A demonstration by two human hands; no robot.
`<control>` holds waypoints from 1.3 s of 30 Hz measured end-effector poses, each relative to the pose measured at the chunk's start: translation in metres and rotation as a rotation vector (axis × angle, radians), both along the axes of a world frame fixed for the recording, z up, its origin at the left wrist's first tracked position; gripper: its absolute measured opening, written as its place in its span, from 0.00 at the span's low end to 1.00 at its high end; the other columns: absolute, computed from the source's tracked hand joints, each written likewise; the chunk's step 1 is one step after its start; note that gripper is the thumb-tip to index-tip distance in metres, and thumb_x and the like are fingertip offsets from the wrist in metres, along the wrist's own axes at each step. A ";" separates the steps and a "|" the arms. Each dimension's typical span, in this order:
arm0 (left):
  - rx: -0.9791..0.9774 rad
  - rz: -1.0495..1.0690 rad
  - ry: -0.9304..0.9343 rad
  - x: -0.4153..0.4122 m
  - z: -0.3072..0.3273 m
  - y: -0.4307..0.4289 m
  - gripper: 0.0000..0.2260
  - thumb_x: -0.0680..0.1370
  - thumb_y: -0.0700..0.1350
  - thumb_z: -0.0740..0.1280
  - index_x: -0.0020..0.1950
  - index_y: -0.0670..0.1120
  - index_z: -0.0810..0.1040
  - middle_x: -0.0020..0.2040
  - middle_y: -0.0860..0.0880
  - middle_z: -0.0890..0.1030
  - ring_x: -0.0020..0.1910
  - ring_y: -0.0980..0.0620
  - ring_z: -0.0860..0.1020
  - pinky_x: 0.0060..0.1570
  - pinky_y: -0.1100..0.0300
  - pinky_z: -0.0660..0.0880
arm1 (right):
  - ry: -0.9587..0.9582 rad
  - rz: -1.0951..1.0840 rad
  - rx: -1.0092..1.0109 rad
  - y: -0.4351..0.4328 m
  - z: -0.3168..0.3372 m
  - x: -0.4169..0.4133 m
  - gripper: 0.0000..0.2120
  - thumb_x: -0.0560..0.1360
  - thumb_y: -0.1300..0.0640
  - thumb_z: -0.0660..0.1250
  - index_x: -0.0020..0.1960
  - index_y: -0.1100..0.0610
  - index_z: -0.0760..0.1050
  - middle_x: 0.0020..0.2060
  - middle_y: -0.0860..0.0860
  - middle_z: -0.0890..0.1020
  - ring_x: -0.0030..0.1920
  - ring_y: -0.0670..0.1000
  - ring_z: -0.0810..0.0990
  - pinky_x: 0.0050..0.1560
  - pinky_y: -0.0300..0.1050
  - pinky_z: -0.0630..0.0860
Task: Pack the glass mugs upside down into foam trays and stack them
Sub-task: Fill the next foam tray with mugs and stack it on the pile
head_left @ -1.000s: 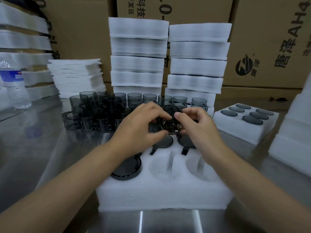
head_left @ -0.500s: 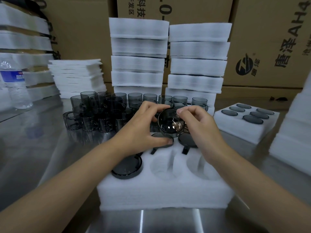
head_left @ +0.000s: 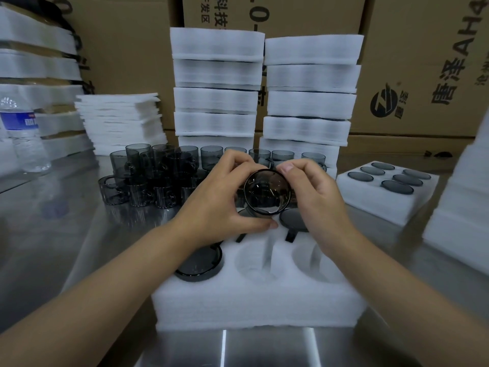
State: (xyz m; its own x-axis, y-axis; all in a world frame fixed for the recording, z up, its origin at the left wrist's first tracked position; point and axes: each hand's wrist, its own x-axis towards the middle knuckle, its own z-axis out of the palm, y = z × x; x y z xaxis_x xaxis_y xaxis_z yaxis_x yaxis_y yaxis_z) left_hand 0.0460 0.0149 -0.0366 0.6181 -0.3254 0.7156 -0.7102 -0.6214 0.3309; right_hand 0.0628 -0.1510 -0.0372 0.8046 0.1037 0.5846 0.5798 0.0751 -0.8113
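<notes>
A smoky grey glass mug (head_left: 266, 192) is held up over the white foam tray (head_left: 259, 300) with its round end facing me. My left hand (head_left: 217, 200) grips its left side and my right hand (head_left: 315, 192) pinches its right rim. The tray holds an upturned mug (head_left: 199, 263) at its front left and two more upturned mugs (head_left: 293, 221) in the back row, partly hidden by my hands. Two front holes (head_left: 254, 260) show bare foam. Several loose upright mugs (head_left: 148, 176) crowd the steel table behind the tray.
A filled foam tray (head_left: 386, 197) sits at the right. Two tall stacks of foam trays (head_left: 264, 96) stand behind the mugs, foam sheets (head_left: 119, 123) at back left, a water bottle (head_left: 23, 139) at far left. Cardboard boxes (head_left: 423, 62) line the back.
Both hands have lifted the mug up from the tray's back row and turned its round end toward me. The tray and other mugs have not moved.
</notes>
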 end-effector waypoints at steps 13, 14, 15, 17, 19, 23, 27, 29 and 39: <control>-0.026 0.029 0.046 0.000 0.001 0.001 0.31 0.61 0.52 0.81 0.60 0.54 0.73 0.52 0.54 0.71 0.51 0.61 0.72 0.54 0.68 0.70 | -0.013 -0.002 0.013 -0.003 0.001 -0.001 0.11 0.71 0.48 0.61 0.44 0.53 0.78 0.36 0.40 0.81 0.41 0.39 0.79 0.44 0.31 0.74; -0.025 0.032 0.049 0.001 0.001 0.001 0.31 0.61 0.52 0.81 0.61 0.53 0.73 0.52 0.53 0.71 0.51 0.61 0.72 0.54 0.67 0.70 | -0.009 -0.002 0.015 -0.002 0.002 -0.002 0.11 0.71 0.48 0.61 0.44 0.53 0.78 0.36 0.41 0.81 0.41 0.39 0.79 0.45 0.31 0.74; -0.024 0.035 0.052 0.001 0.001 0.001 0.31 0.61 0.52 0.81 0.61 0.52 0.74 0.52 0.54 0.70 0.51 0.61 0.72 0.54 0.67 0.70 | -0.006 -0.004 0.013 -0.002 0.002 -0.002 0.11 0.71 0.48 0.61 0.44 0.53 0.78 0.36 0.41 0.81 0.41 0.39 0.79 0.45 0.32 0.74; -0.023 0.038 0.054 0.000 0.001 0.001 0.31 0.61 0.52 0.81 0.61 0.52 0.74 0.52 0.55 0.70 0.52 0.60 0.72 0.55 0.67 0.70 | -0.005 -0.009 0.008 -0.002 0.002 -0.003 0.12 0.71 0.47 0.61 0.44 0.54 0.78 0.37 0.43 0.81 0.42 0.40 0.79 0.46 0.32 0.74; -0.021 0.037 0.054 0.000 0.001 0.000 0.32 0.61 0.52 0.80 0.62 0.52 0.74 0.53 0.56 0.70 0.52 0.60 0.72 0.55 0.67 0.70 | -0.002 -0.005 0.003 -0.002 0.003 -0.004 0.12 0.71 0.48 0.61 0.45 0.54 0.78 0.38 0.43 0.81 0.42 0.40 0.79 0.46 0.32 0.74; -0.009 0.039 0.051 0.000 0.001 0.000 0.32 0.62 0.52 0.80 0.62 0.53 0.73 0.53 0.58 0.69 0.53 0.62 0.72 0.54 0.68 0.70 | -0.007 -0.005 -0.017 -0.003 0.003 -0.005 0.12 0.72 0.48 0.61 0.45 0.54 0.78 0.38 0.43 0.80 0.42 0.40 0.78 0.45 0.31 0.74; -0.008 0.041 0.034 -0.002 0.002 0.000 0.32 0.62 0.52 0.80 0.62 0.50 0.74 0.53 0.55 0.69 0.52 0.61 0.72 0.55 0.65 0.71 | -0.030 0.013 -0.054 -0.003 0.002 -0.007 0.09 0.72 0.48 0.63 0.44 0.52 0.77 0.36 0.42 0.80 0.41 0.41 0.78 0.44 0.35 0.74; -0.009 0.040 0.032 -0.002 0.002 -0.001 0.32 0.62 0.52 0.80 0.62 0.49 0.73 0.54 0.54 0.68 0.53 0.58 0.73 0.54 0.62 0.72 | -0.062 0.031 -0.082 -0.002 0.001 -0.008 0.05 0.71 0.49 0.64 0.43 0.49 0.77 0.36 0.39 0.80 0.41 0.40 0.78 0.44 0.33 0.73; -0.040 0.034 0.017 -0.002 0.002 0.000 0.27 0.61 0.58 0.76 0.56 0.54 0.71 0.51 0.57 0.70 0.50 0.61 0.73 0.49 0.66 0.71 | -0.143 -0.058 -0.227 -0.002 0.002 -0.013 0.14 0.63 0.38 0.68 0.45 0.42 0.76 0.45 0.41 0.80 0.50 0.45 0.79 0.52 0.44 0.74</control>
